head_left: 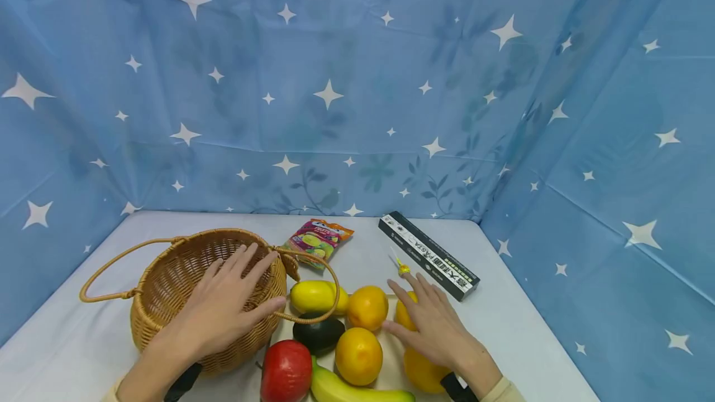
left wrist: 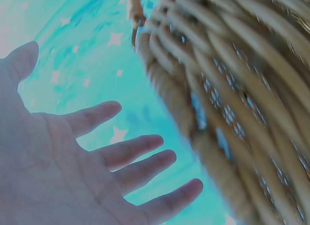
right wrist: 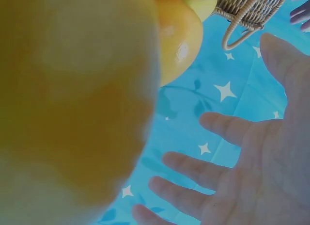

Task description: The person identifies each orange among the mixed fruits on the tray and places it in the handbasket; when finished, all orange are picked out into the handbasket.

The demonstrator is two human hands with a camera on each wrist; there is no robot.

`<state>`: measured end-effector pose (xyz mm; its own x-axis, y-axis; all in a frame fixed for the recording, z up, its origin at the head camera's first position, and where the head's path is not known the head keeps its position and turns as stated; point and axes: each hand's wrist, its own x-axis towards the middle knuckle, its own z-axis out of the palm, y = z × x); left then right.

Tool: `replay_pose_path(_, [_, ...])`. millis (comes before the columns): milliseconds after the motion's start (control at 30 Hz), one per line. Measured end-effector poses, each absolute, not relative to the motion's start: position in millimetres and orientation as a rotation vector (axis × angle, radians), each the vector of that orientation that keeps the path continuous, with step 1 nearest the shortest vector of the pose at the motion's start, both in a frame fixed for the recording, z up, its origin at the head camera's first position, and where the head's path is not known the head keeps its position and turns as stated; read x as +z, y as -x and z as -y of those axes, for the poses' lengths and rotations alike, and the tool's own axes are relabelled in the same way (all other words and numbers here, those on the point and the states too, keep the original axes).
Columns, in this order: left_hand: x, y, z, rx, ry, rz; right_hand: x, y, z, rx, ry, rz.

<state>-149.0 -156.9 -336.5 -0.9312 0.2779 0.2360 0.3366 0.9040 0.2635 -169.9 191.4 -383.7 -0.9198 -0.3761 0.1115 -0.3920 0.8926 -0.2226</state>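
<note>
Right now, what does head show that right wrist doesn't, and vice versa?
Only head: the black pasta box, snack packet, red fruit, banana and dark green fruit.
Only right wrist: the palm side of the right hand; head has its back.
Both: wicker basket, orange fruit, starred blue cloth, right hand, and left hand, cut off by the frame edge in right wrist.

Booth-like space within starry blue curtains [head_left: 357,110]
</note>
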Motion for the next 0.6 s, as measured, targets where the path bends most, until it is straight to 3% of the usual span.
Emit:
replay_pose_path(233, [-330, 125, 199, -0.447, 0.337, 2.801, -383, 170, -199, 0.448, -0.598, 3.061])
replay_pose_path(600, [-364, 87, 254, -0.631, -0.116, 2.691, -385, 166, -213, 0.406, -0.602, 3.112])
